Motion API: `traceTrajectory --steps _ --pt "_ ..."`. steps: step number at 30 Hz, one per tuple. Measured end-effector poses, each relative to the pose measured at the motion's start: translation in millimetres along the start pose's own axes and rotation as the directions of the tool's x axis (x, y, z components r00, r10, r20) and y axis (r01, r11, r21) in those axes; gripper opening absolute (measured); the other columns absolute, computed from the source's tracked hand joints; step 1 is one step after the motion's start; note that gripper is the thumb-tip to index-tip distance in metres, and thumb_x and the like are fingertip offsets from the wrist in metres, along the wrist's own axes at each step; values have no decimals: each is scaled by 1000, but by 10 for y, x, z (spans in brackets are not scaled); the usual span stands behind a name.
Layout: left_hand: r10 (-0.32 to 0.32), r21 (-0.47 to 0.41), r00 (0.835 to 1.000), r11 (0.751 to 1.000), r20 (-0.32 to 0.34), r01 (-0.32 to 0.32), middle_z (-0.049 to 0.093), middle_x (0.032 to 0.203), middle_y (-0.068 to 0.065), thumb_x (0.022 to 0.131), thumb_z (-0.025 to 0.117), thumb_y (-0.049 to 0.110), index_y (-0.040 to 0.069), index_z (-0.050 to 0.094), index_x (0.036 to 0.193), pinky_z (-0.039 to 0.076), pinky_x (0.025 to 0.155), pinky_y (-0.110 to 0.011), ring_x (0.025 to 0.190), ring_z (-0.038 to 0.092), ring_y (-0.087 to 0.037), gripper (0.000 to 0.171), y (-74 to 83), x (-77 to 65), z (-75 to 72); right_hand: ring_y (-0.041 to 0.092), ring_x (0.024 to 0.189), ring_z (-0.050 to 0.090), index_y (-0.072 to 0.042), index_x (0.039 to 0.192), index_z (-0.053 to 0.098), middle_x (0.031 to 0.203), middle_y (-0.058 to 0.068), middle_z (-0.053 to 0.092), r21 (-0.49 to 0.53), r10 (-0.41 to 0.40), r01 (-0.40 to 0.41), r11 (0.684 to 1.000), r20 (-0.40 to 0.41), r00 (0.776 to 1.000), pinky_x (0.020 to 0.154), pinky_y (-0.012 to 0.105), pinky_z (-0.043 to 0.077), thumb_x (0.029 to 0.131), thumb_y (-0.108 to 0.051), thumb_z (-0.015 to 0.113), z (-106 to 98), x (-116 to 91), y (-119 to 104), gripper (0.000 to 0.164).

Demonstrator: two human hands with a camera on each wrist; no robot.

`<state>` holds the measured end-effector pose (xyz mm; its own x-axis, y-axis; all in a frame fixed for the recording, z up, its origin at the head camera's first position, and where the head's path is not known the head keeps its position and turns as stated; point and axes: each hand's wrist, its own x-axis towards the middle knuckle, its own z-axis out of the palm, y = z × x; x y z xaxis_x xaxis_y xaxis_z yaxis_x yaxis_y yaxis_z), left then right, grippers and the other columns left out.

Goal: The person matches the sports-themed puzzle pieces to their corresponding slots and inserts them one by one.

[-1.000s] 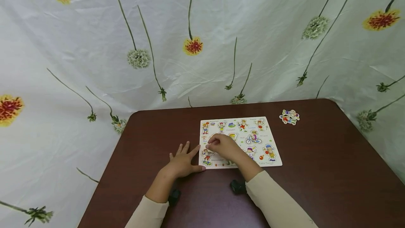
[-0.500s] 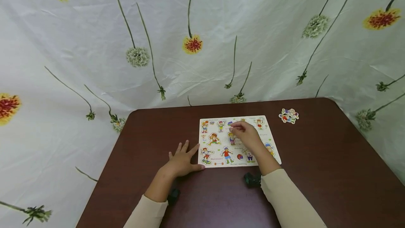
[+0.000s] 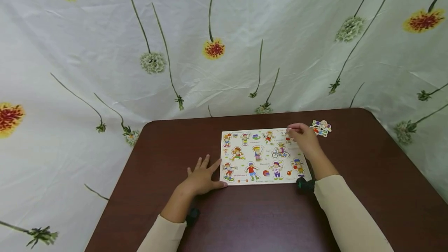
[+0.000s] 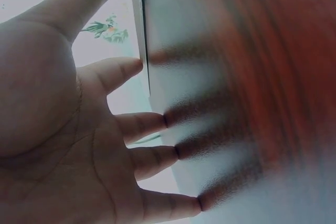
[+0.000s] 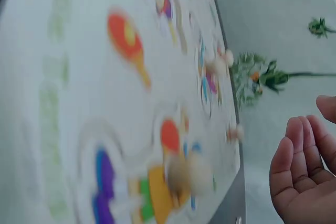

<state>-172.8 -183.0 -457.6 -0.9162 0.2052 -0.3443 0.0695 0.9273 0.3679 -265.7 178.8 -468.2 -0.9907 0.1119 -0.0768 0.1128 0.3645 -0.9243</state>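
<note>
A white puzzle board (image 3: 241, 170) with printed sports figures lies on the table. My left hand (image 3: 200, 182) rests palm down with fingers spread, its thumb and index finger at the board's left edge. In the left wrist view, the spread fingers (image 4: 113, 74) meet the dark tabletop beside the thin board edge (image 4: 142, 35). Over the board's upper right corner is my right hand (image 3: 305, 141), close to a small heap of loose figure pieces (image 3: 322, 126). The right wrist view shows its fingers (image 5: 299, 150) loosely bent and holding nothing. Small round knobs (image 5: 189, 174) stand up from the seated pieces.
The dark brown table (image 3: 367, 189) has rounded far corners. Behind it hangs a pale cloth (image 3: 301, 49) printed with flowers. A black wrist camera (image 3: 305, 184) sits under the right wrist.
My right hand has moved from the board's left side across to its upper right corner, uncovering a running figure and others. The left hand stays in place.
</note>
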Motion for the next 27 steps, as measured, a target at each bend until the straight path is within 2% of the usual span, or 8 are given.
traceTrajectory --steps 3,6,10,16,20,24,27 --pt "0 -3 1000 1000 1 0 15 169 -21 84 75 57 30 34 159 8 114 -80 157 8 -47 90 7 -2 -5 25 102 61 -4 132 61 115 11 61 -21 14 -15 1000 -38 999 87 29 53 104 -28 57 -114 63 72 37" --pt "0 0 1000 1000 0 0 15 169 -21 84 75 57 30 34 159 9 114 -80 156 8 -47 90 10 -1 -5 27 104 62 -4 134 59 119 14 61 -30 26 -28 999 -74 997 83 25 51 105 -28 56 -224 117 131 39" --pt "-1 6 1000 1000 0 1 15 169 -20 84 75 57 30 34 159 9 114 -80 156 9 -47 90 6 -1 -2 33 112 61 -4 137 57 127 19 60 -79 37 -46 996 -114 993 85 32 51 105 -28 55 -378 174 192 40" --pt "-1 5 1000 1000 6 1 15 169 -20 85 75 57 30 33 160 9 114 -80 157 8 -47 90 5 -1 4 42 115 61 3 136 56 139 29 48 -253 -7 -27 967 -132 991 88 46 53 104 -18 53 -571 250 278 38" --pt "-2 4 1000 1000 4 2 14 169 -20 85 75 57 30 33 160 9 114 -80 157 8 -46 90 5 -1 2 47 113 58 10 131 57 137 35 43 -366 -60 17 931 -107 992 89 49 52 102 -11 55 -637 315 336 36" --pt "1 0 1000 1000 2 -1 14 169 -20 85 74 57 30 33 160 8 114 -80 157 8 -46 90 4 3 3 51 116 54 10 124 61 132 37 47 -512 -107 64 856 -54 993 96 58 47 101 -11 56 -669 362 376 31" --pt "-2 0 1000 1000 5 2 14 169 -20 85 74 57 30 33 160 8 114 -80 157 8 -46 90 -1 8 8 52 117 53 8 120 64 130 37 50 -583 -118 91 807 -7 993 100 61 43 101 -10 55 -684 374 378 28"
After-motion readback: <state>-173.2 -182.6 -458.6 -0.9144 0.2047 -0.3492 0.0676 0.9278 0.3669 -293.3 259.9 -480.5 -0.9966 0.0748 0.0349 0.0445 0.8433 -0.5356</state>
